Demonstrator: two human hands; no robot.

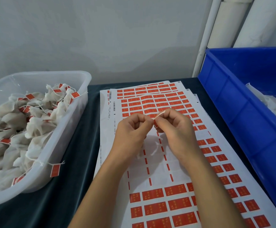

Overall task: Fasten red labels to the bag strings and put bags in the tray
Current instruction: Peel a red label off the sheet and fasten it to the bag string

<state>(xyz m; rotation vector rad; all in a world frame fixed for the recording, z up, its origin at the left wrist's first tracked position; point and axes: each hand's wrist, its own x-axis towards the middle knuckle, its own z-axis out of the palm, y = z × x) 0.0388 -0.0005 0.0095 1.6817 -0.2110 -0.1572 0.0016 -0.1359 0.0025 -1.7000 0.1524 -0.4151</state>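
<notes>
Dark cloth bench with label sheets (175, 162): left hand (132, 129) and right hand (173, 125) pinch a red label (155, 123) round the string (160, 114); bag unseen beneath; advise square folding, firm pressing, then tray (78, 102)

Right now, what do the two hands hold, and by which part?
Both hands, left and right, pinch a red label folded around the bag string at their fingertips.

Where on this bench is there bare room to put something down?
Bare dark cloth runs between the clear tray and the label sheets. The tray is heaped with bags; both hands work over the sheets; the blue bin crowds the right.
</notes>
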